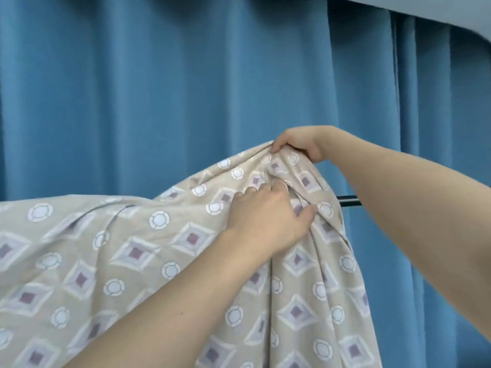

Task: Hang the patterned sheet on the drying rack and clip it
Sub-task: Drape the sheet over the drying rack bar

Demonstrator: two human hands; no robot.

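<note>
Before a blue curtain (159,88), I see the patterned sheet (132,261) draped over a dark rack bar (349,200), bunched high at its right end. My right hand (297,144) pinches the raised peak of fabric; my left hand (268,219), fingers curled, grips folds just below it.

Both hands (268,213) gripping patterned sheet (138,251)

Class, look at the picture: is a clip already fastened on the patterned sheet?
No: no clip shows on the patterned sheet; only the left hand and right hand grip its bunched top.
</note>
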